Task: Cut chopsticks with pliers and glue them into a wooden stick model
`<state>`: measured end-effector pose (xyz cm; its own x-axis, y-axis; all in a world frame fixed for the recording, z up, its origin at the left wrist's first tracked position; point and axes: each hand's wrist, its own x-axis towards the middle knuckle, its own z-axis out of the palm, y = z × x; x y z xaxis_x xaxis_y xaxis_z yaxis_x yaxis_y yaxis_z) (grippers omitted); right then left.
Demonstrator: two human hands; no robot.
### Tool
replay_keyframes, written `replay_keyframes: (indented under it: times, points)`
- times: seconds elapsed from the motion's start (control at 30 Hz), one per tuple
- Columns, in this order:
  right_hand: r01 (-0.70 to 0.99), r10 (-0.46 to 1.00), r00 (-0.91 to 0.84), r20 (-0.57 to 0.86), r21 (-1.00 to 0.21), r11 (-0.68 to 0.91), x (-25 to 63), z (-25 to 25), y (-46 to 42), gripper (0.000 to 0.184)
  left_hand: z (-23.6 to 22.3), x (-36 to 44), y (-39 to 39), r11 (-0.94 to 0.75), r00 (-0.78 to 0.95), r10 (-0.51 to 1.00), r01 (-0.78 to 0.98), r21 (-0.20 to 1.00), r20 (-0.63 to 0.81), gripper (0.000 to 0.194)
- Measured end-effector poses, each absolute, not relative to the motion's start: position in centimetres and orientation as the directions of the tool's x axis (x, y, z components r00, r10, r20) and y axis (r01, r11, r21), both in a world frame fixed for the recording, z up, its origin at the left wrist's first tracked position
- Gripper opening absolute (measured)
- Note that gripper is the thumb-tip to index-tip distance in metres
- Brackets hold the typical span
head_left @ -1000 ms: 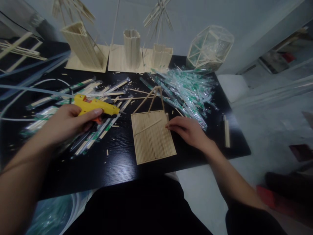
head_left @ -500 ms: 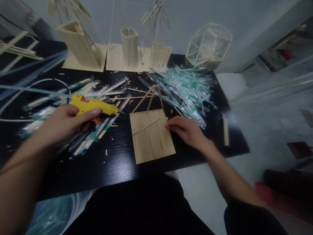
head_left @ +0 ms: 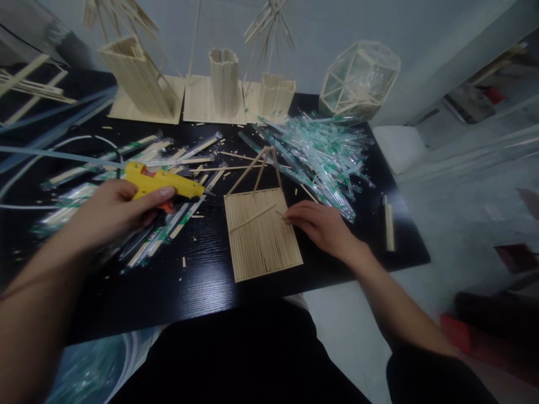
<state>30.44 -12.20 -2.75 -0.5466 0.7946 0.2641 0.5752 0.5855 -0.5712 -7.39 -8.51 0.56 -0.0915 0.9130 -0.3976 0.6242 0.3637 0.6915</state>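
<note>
My left hand (head_left: 126, 207) is wrapped round a yellow hot glue gun (head_left: 168, 183), its nozzle pointing right toward the stick panel. My right hand (head_left: 315, 224) pinches a short wooden stick (head_left: 279, 213) at the panel's right edge; most of that stick is hidden by the fingers. The square panel (head_left: 261, 247) of wooden sticks side by side lies flat on the black table. One loose stick (head_left: 252, 217) rests slantwise across it. From its far edge rises a frame of thin sticks (head_left: 263, 163) that meet at a peak.
Wrapped chopsticks (head_left: 168, 224) lie scattered on the left, and a heap of clear and green wrappers (head_left: 324, 151) at the back right. Stick-built towers (head_left: 224, 84) stand on bases along the wall, beside a faceted stick frame (head_left: 360, 78). A wrapper-filled bin (head_left: 92, 365) is below the table.
The short stick in my right hand has tipped from upright to lying leftward over the panel's edge. My left hand holds the glue gun in nearly the same place.
</note>
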Motion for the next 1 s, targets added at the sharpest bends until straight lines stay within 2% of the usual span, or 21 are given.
replay_keyframes:
  times: [0.1, 0.23, 0.37, 0.53, 0.77, 0.9, 1.0]
  points:
    - [0.579, 0.800, -0.541, 0.259, -0.575, 0.578, 30.4, -2.8, -12.2, 0.017, 0.3, -7.7, -8.7, 0.363, -0.095, 0.916, 0.603, 0.710, -0.389, 0.046]
    - [0.571, 0.804, -0.532, 0.266, -0.589, 0.572, 30.5, -3.0, -12.1, 0.016, 0.4, -7.6, -9.3, 0.290, -0.048, 0.954, 0.405, 0.867, -0.296, 0.022]
    - [0.559, 0.799, -0.525, 0.292, -0.590, 0.583, 30.4, -3.4, -12.0, 0.015, 1.8, -6.3, -10.2, 0.265, -0.119, 0.964, 0.296, 0.918, -0.240, 0.032]
    - [0.570, 0.809, -0.519, 0.277, -0.593, 0.569, 30.2, -3.5, -11.9, 0.016, 4.2, -3.5, -10.9, 0.049, 0.046, 0.997, 0.289, 0.956, -0.065, 0.015]
    - [0.548, 0.816, -0.500, 0.292, -0.622, 0.559, 30.2, -3.6, -12.0, 0.014, 5.6, 0.5, -11.4, 0.002, -0.002, 1.000, 0.299, 0.954, -0.002, 0.016]
    - [0.540, 0.820, -0.488, 0.301, -0.634, 0.554, 30.1, -3.5, -12.1, 0.013, 6.0, 2.6, -11.4, -0.102, 0.073, 0.994, 0.404, 0.909, 0.079, 0.025]
    - [0.533, 0.821, -0.487, 0.300, -0.643, 0.551, 30.0, -3.2, -12.2, 0.013, 6.0, 3.9, -11.4, -0.138, 0.152, 0.985, 0.403, 0.905, 0.083, 0.033]
